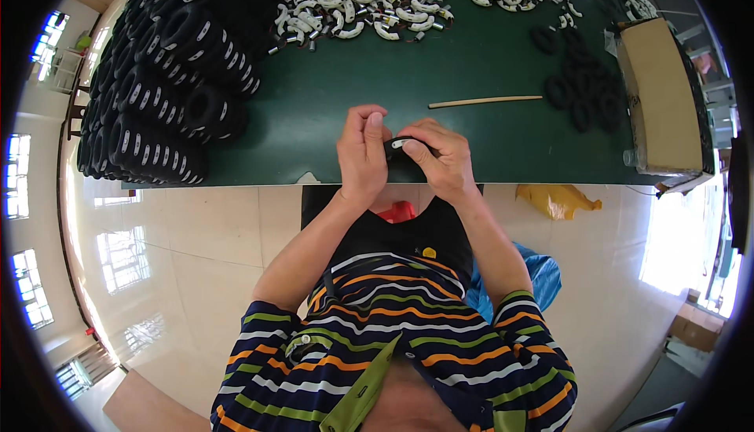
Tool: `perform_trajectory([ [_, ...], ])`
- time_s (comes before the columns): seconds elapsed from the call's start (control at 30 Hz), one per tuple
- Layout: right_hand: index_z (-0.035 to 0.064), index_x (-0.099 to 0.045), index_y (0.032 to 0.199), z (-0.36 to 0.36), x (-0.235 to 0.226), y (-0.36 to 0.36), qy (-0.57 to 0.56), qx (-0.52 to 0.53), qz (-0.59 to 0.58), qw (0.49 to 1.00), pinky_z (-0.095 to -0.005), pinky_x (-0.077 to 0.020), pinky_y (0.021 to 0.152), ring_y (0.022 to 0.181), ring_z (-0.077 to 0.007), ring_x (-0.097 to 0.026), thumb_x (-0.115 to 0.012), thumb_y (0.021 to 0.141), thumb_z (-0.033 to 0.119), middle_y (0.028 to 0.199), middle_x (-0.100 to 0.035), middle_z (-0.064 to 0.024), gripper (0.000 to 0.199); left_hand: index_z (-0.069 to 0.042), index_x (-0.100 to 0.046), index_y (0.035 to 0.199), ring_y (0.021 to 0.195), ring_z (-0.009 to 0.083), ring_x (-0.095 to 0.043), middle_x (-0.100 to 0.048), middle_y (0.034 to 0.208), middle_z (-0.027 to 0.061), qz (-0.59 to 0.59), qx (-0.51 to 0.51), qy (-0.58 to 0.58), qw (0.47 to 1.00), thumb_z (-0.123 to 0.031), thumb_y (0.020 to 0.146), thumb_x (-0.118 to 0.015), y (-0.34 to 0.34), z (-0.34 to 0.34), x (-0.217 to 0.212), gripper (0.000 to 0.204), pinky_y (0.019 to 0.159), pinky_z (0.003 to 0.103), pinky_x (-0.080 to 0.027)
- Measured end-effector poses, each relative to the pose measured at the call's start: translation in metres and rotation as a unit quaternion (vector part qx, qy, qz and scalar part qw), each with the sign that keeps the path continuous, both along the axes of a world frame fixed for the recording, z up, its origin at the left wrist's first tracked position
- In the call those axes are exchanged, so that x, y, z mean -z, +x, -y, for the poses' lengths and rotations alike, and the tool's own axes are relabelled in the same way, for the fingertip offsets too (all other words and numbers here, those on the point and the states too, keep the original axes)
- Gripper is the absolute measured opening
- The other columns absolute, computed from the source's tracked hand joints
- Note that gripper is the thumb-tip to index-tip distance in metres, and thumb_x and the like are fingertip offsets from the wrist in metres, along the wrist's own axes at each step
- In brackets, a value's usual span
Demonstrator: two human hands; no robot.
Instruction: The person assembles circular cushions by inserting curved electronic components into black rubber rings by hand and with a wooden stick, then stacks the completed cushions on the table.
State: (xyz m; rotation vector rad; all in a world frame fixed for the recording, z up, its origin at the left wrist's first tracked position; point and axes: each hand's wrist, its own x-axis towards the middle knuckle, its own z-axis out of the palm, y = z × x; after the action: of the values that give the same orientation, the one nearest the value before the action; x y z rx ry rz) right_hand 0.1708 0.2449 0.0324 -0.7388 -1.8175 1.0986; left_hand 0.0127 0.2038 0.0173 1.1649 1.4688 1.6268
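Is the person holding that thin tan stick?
No, the stick lies on the green table, apart from the left hand and the right hand.

Tabletop (353, 78) around the held ring (399, 150)
Parts heap (400, 0) at twelve o'clock; stacked rings (141, 141) between nine and ten; stick (485, 102) at two, loose rings (583, 90) beyond its outer end, box (666, 90) towards three; bag (556, 199) on the floor near four.

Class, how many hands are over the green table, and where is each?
2: the left hand, left of the black piece; the right hand, holding that piece. None seems hidden.
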Motion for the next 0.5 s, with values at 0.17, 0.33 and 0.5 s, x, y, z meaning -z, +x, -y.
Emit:
perform_trajectory([
  [0.17, -0.0033, -0.074, 0.106, 0.002, 0.004, 0.004, -0.039, 0.019, -0.015, 0.999, -0.0327, -0.0529, 0.080, 0.089, -0.0241, -0.068, -0.072, 0.096, 0.011, 0.098, -0.074, -0.0126, 0.017, 0.001, -0.066, 0.116, 0.088, 0.0177, -0.067, -0.071, 0.096, 0.0093, -0.154, 0.110, 0.036, 0.981, -0.019, 0.105, -0.064, -0.013, 0.018, -0.011, 0.024, 0.081, 0.031, -0.054],
  [0.33, -0.0030, -0.074, 0.108, 0.006, 0.003, 0.002, 0.002, 0.004, -0.003, 1.000, -0.0343, -0.0537, 0.084, 0.095, -0.0257, -0.068, -0.075, 0.093, 0.009, 0.101, -0.074, -0.0133, 0.019, 0.000, -0.069, 0.116, 0.100, 0.0266, -0.069, -0.071, 0.107, 0.0144, -0.144, 0.131, 0.032, 0.980, -0.008, 0.093, -0.074, -0.023, 0.029, -0.017, 0.025, 0.091, 0.035, -0.054],
  [0.5, -0.0013, -0.074, 0.110, 0.003, -0.006, -0.003, 0.048, -0.043, 0.035, 0.997, -0.0385, -0.0534, 0.091, 0.107, -0.0288, -0.067, -0.078, 0.087, 0.007, 0.108, -0.074, -0.0128, 0.024, 0.000, -0.070, 0.113, 0.110, 0.0326, -0.067, -0.072, 0.110, 0.0164, -0.196, 0.118, 0.098, 0.969, -0.006, 0.088, -0.078, -0.040, 0.034, -0.010, 0.027, 0.095, 0.040, -0.053],
])
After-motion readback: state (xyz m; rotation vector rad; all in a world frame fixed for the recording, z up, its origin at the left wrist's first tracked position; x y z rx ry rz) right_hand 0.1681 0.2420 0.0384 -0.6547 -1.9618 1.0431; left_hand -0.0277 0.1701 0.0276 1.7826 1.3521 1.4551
